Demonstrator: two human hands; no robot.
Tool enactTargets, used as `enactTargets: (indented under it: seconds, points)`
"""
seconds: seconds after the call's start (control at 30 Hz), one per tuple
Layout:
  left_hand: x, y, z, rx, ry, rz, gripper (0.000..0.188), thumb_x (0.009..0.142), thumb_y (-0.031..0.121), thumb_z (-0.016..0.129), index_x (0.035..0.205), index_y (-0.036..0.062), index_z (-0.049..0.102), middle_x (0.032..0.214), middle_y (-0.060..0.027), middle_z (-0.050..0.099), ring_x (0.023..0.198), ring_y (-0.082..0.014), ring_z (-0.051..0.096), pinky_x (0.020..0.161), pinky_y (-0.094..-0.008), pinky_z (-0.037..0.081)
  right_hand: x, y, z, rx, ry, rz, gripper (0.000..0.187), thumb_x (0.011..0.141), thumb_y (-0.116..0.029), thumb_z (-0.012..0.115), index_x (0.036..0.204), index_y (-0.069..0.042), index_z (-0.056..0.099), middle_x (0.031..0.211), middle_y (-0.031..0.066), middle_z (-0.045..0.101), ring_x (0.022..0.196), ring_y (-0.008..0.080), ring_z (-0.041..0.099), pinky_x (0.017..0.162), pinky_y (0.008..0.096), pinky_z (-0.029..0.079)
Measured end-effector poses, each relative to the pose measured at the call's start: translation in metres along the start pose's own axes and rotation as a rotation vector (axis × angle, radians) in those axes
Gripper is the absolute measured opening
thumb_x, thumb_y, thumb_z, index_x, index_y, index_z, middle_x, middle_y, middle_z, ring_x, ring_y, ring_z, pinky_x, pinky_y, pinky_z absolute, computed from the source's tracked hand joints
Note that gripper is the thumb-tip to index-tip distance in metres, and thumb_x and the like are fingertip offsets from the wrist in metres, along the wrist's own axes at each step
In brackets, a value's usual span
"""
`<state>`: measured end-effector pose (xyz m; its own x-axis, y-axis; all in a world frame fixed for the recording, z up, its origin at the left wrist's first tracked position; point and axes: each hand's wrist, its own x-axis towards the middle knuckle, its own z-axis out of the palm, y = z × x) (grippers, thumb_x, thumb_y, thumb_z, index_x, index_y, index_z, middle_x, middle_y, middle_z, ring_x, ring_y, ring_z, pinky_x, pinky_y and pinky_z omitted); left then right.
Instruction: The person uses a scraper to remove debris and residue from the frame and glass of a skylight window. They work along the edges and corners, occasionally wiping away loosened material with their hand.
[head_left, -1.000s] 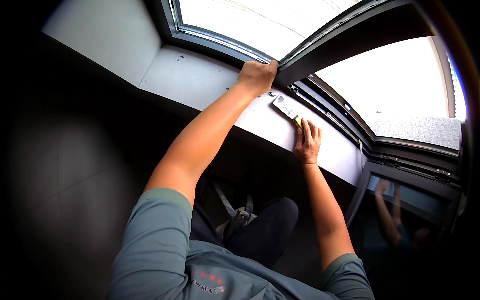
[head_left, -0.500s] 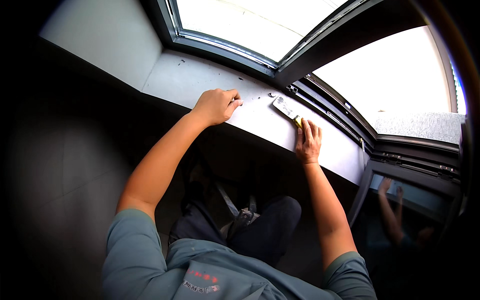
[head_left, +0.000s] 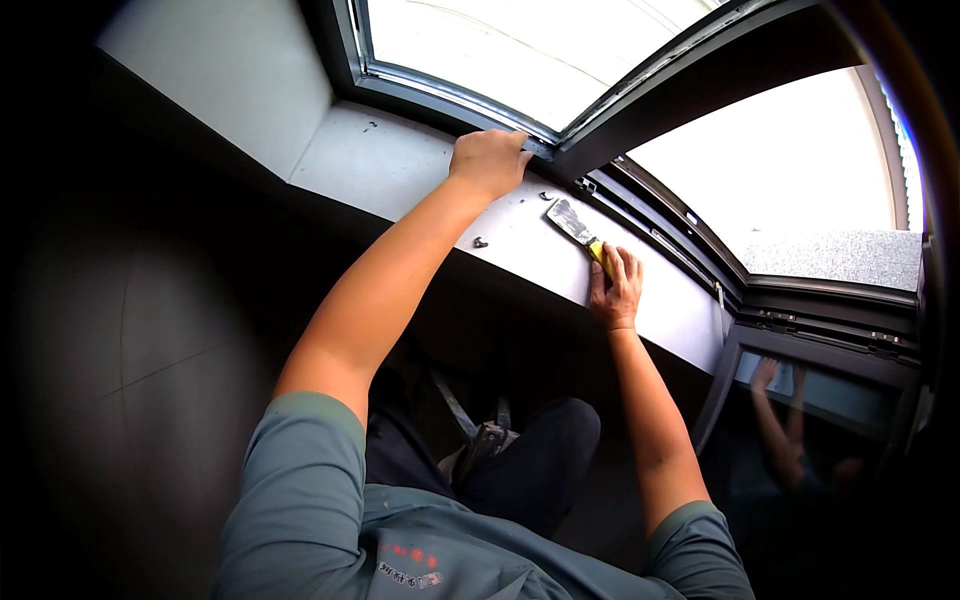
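Observation:
My left hand [head_left: 490, 163] reaches across the white windowsill [head_left: 395, 175] to the lower corner of the dark window frame [head_left: 420, 98]. Its fingers are curled closed, and whatever is in them is hidden. In my right hand [head_left: 619, 287] is the yellow handle of a putty knife [head_left: 567, 218]. The knife's smeared metal blade points away to the upper left, low over the sill. A small dark crumb [head_left: 481, 242] lies by the sill's near edge, and another dark bit [head_left: 546, 195] sits just beyond the blade tip.
More dark specks [head_left: 371, 125] dot the sill's far left. To the right, an opening with a hinged track [head_left: 670, 245] borders the sill. A dark glass sash [head_left: 800, 410] stands at the right, reflecting arms. My knees [head_left: 545, 450] are below the sill.
My left hand has moved forward and right, from the sill's near edge to the window frame. A dark crumb now shows near where it was. The right hand and putty knife have barely shifted.

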<state>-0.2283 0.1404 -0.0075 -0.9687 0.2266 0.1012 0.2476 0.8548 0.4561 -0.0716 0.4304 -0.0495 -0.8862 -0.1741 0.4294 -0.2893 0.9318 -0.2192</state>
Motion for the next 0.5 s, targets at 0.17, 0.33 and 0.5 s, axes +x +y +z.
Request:
enactTargets:
  seconds: [0.17, 0.33, 0.5]
  points:
    - [0.027, -0.006, 0.019, 0.085, 0.298, 0.382, 0.009, 0.084, 0.013, 0.069, 0.078, 0.0141, 0.075, 0.082, -0.0082, 0.075, 0.077, -0.0276, 0.076, 0.064, -0.0392, 0.06, -0.001, 0.0, -0.001, 0.011, -0.006, 0.018, 0.039, 0.091, -0.013, 0.073, 0.129, -0.009, 0.064, 0.119, 0.0156, 0.062, 0.107, 0.0374, 0.058, 0.096, 0.0475, 0.048]
    - [0.055, -0.011, 0.003, 0.436, 0.313, 0.721, 0.012, 0.074, 0.007, 0.07, 0.067, 0.0146, 0.064, 0.068, -0.0013, 0.068, 0.064, -0.0187, 0.072, 0.056, -0.0304, 0.057, -0.001, -0.002, -0.002, 0.03, 0.002, 0.023, 0.039, 0.09, -0.012, 0.073, 0.128, -0.008, 0.065, 0.118, 0.0147, 0.063, 0.106, 0.0369, 0.058, 0.095, 0.047, 0.048]
    - [0.058, 0.0, -0.001, 0.529, 0.318, 0.847, 0.011, 0.067, 0.006, 0.07, 0.062, 0.0145, 0.066, 0.061, -0.0033, 0.07, 0.057, -0.0176, 0.072, 0.053, -0.031, 0.058, -0.001, -0.001, -0.002, 0.024, 0.014, 0.03, 0.038, 0.092, -0.014, 0.072, 0.129, -0.008, 0.065, 0.118, 0.0151, 0.063, 0.106, 0.0371, 0.059, 0.094, 0.0474, 0.049]
